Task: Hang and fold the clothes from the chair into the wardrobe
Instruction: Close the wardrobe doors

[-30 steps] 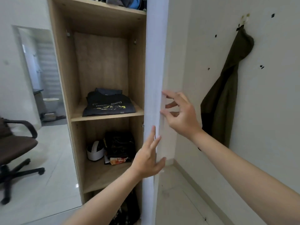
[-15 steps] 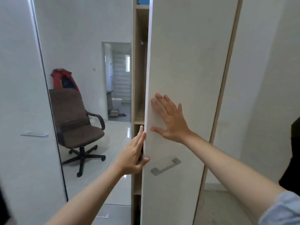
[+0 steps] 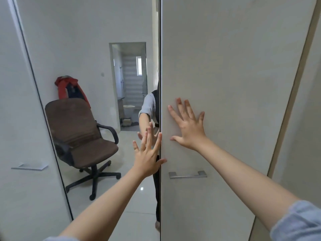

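The white wardrobe door (image 3: 234, 75) stands flush against the edge of the mirror panel (image 3: 78, 40), and the shelves behind it are hidden. My right hand (image 3: 188, 129) presses flat on this door, fingers spread, above its metal handle (image 3: 187, 174). With straight fingers, my left hand (image 3: 147, 157) touches the mirror beside the door's edge, the thumb reaching that edge. The mirror reflects a brown office chair (image 3: 81, 136) with no clothes on its seat. A red and dark garment (image 3: 69, 87) hangs on the wall behind the chair, also in the reflection.
Another white wardrobe door (image 3: 17, 119) with a flat handle (image 3: 29, 166) stands left of the mirror. The reflection also shows a glossy tiled floor (image 3: 132, 171), a bathroom doorway (image 3: 130, 84) and my own arm and sleeve. A wall lies to the far right.
The white door has swung from open to shut, covering the shelves with the folded dark shirt. My right hand went from its edge to its face. My left hand now lies on the mirror.
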A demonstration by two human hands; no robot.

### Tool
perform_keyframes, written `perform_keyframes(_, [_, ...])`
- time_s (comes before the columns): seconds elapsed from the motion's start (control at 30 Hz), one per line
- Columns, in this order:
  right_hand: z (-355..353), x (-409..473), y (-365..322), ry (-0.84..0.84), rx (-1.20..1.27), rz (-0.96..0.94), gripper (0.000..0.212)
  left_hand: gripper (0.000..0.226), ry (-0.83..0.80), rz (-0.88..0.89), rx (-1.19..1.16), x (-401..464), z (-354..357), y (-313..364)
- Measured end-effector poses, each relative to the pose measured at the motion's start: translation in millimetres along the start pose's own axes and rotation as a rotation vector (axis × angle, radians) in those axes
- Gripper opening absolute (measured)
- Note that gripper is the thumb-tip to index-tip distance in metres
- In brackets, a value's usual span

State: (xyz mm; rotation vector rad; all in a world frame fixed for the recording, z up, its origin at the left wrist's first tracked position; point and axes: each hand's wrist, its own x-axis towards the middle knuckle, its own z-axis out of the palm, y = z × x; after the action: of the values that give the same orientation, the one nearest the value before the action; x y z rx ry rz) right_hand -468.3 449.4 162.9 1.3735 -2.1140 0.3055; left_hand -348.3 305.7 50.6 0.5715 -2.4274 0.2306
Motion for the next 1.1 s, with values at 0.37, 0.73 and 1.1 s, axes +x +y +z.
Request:
perform_keyframes(0.37, [17.1,17.5,1.6,-0.014,-0.034,0.017,0.114,0.118,0.138,0.054,0.061,16.9,21.6,-18.4])
perform_keyframes(0.73, [24.5,27.9,2.3,0.003,-0.055,0.045,0.115,0.117,0.194,-0.039,0.058,21.5,20.6,-6.7])
perform_keyframes(1.1, [18.2,20.4,-0.2,0.011,-0.04,0.024,0.116,0.123,0.137,-0.1,0.016,14.1,7.6,5.1])
